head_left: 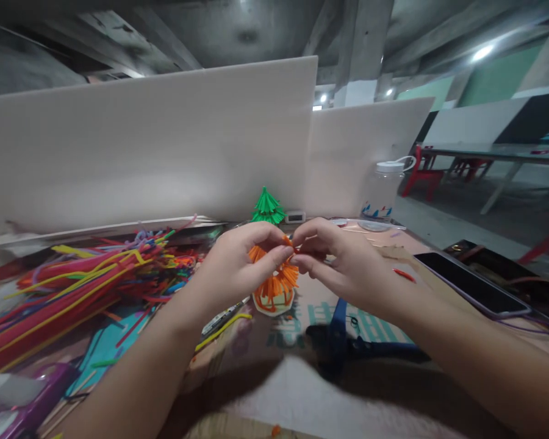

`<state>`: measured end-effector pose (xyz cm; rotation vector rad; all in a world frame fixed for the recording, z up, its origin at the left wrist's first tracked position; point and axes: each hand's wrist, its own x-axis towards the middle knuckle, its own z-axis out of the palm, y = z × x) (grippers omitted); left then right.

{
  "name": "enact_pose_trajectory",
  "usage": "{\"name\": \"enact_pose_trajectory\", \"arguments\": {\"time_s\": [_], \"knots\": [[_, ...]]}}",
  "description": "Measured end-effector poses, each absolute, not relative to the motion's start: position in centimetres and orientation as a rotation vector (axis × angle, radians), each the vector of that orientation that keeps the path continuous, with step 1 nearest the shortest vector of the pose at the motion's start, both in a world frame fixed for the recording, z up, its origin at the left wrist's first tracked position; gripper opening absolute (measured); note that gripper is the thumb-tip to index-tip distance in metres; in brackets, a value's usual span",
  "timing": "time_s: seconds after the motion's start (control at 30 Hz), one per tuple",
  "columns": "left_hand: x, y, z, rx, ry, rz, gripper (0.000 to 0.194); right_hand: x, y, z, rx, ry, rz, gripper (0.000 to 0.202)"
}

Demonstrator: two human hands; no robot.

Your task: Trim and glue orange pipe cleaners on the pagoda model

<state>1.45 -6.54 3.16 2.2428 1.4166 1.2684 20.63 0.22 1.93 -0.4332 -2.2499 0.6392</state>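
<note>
My left hand [251, 256] and my right hand [332, 250] meet at the centre, thumbs and fingers pinched together. Between their fingertips is a small orange pipe cleaner [288, 242]; its exact shape is partly hidden. Just below and behind the left fingers stands a round fringed orange piece [279, 285] made of pipe cleaner bits. It sits on a pale base [279, 300] with orange strands over its side. Whether the pinched piece joins it cannot be made out. Behind the hands is a small green tree [268, 207] of the same fuzzy material.
Colourful pipe cleaners [82, 292] lie heaped at left, near a purple device [41, 402]. A blue-handled tool [341, 338] lies below my right hand. A phone [469, 283] and clear bottle [382, 192] are at right. White panels [165, 146] border the table's back.
</note>
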Motion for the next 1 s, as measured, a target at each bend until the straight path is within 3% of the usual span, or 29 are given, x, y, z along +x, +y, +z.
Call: {"name": "enact_pose_trajectory", "arguments": {"time_s": [0.1, 0.27, 0.4, 0.5, 0.67, 0.93, 1.0], "knots": [[1.1, -6.5, 3.3, 2.23, 1.372, 1.303, 0.021, 20.7, 0.3, 2.4, -0.469, -2.278, 0.522, 0.004], [0.4, -6.6, 3.8, 2.276, 1.376, 1.365, 0.047, 20.8, 0.1, 2.9, -0.509, -2.326, 0.361, 0.01], [0.6, -6.7, 3.8, 2.13, 1.329, 1.325, 0.018, 20.6, 0.0, 2.4, -0.533, -2.334, 0.402, 0.015], [0.8, -6.5, 3.5, 2.139, 1.338, 1.308, 0.015, 20.5, 0.1, 2.1, -0.565, -2.335, 0.445, 0.017], [0.6, -6.3, 3.6, 2.231, 1.382, 1.344, 0.019, 20.4, 0.4, 2.2, -0.57, -2.385, 0.37, 0.02], [-0.5, -5.5, 3.5, 2.079, 1.533, 1.585, 0.037, 20.0, 0.4, 1.2, -0.399, -2.406, -0.096, 0.032], [-1.0, -4.7, 3.2, 2.025, 1.569, 1.683, 0.03, 19.5, 0.5, 0.2, -0.426, -2.46, -0.156, 0.032]]}}
